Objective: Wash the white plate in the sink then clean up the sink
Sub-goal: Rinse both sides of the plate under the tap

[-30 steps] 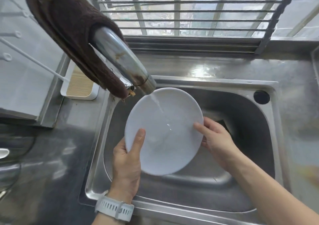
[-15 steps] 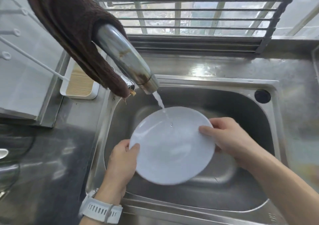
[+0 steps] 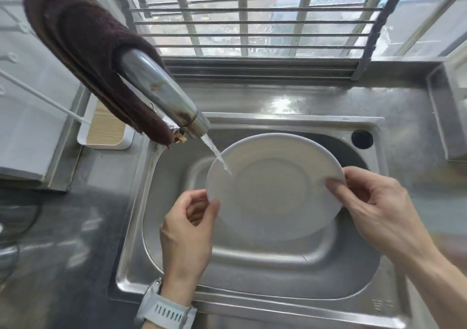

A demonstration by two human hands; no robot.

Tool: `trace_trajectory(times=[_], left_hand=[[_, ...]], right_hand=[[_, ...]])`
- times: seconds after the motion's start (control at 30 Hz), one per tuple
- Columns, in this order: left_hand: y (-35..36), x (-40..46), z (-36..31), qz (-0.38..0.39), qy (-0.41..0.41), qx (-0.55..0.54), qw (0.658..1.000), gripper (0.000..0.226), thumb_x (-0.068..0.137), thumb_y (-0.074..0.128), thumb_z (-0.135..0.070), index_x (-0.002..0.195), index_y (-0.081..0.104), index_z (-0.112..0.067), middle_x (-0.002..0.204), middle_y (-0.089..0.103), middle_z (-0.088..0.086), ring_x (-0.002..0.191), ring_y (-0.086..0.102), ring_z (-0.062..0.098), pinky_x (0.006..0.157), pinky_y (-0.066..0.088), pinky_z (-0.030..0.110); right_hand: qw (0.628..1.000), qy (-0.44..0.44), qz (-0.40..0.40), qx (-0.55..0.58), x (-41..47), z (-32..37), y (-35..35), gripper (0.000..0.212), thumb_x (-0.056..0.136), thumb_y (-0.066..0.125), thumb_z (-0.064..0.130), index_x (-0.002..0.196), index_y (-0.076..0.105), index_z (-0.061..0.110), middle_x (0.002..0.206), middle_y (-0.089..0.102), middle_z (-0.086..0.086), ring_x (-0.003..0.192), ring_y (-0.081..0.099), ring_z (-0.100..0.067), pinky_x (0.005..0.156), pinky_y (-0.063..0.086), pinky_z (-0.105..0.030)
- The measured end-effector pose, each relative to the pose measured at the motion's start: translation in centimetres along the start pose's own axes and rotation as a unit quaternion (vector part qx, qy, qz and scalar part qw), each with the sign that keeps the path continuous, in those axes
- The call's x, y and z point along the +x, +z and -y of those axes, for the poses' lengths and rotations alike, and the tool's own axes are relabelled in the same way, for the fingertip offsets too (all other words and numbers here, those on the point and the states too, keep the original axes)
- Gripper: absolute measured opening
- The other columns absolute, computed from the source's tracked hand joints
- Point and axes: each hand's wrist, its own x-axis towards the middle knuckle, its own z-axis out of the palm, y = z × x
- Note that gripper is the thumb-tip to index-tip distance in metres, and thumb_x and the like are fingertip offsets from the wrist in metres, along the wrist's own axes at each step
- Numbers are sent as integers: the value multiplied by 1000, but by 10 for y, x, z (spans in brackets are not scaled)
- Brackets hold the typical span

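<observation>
Head view shows us both of our hands over the sink (image 3: 255, 265), holding the white plate (image 3: 275, 187) in the middle of the frame. Our left hand (image 3: 187, 230) is at the lower left edge of the plate. Its thumb and fingers curl around the rim and pinch it. Our right hand (image 3: 374, 207) is at the right edge of the plate, and its thumb and fingers pinch the rim there too. So the plate sits between our two hands, up off the sink floor, not touching it.

We see the plate's bottom side, with the round foot ring facing us. It tips a little, with the far edge higher in the frame. The plate is round, so it has no long side.

Water (image 3: 217, 155) runs from the tap (image 3: 161, 93) in the upper left and lands on the left part of the plate, near our left hand. A brown cloth (image 3: 83, 50) hangs over the tap. A white tray (image 3: 104, 136) rests on the tabletop (image 3: 65, 227) to the left of the sink.

We think we are rinsing the plate's back now. Both hands look equally close to the plate. To wet the rest, we would likely turn the plate around under the water. Wet rims are slippery, so we should hold tight.
</observation>
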Motion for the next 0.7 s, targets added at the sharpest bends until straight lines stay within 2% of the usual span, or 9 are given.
trace_trajectory(times=[0.07,0.17,0.27,0.37,0.53,0.6,0.7], left_hand=[[-1,-9,-6,-11,42,17,999,17,88,80,-21,88,72,-36,84,78,-21,79,74,-1,76,56,13],[-3,-23,-10,-14,83,38,996,10,86,81,-28,88,74,-35,82,78,-19,80,75,2,76,55,15],[-1,-32,-14,-8,114,98,989,5,83,81,-34,85,76,-32,81,76,-19,77,73,0,73,55,16],[-4,-43,-25,-7,136,155,979,10,83,81,-34,89,82,-25,83,78,-16,75,73,2,71,56,27],[-40,-78,-87,-29,182,137,973,11,84,83,-29,95,84,-27,87,79,-16,81,73,0,71,55,25],[-40,-80,-92,-31,177,152,972,10,84,84,-27,94,84,-27,84,80,-13,79,74,6,69,55,29],[-22,-76,-81,6,116,204,972,10,82,85,-38,90,84,-32,77,81,-9,74,77,15,64,58,32]], right_hand=[[999,-1,-19,30,-7,-3,-8,13,93,67,31,88,75,22,70,74,6,65,68,-6,63,51,-24],[997,-21,-58,47,-18,-7,-21,9,90,71,25,85,79,24,74,76,11,67,68,3,64,50,-12],[998,-17,-53,4,-29,-18,-26,12,89,74,23,92,81,32,86,78,20,80,71,7,74,56,-20],[998,-11,-53,-19,-45,-21,-36,19,86,78,17,98,81,32,91,77,22,84,71,9,77,58,-28],[992,-83,-99,-8,-90,18,-83,26,84,76,6,106,81,20,99,77,17,88,71,9,75,51,-8],[992,-72,-101,-22,-92,12,-83,29,83,78,4,105,81,22,99,78,14,87,69,12,75,49,-6],[998,-21,-41,-41,-85,-13,-68,29,83,79,6,103,79,28,90,79,6,70,61,22,63,41,-1]])
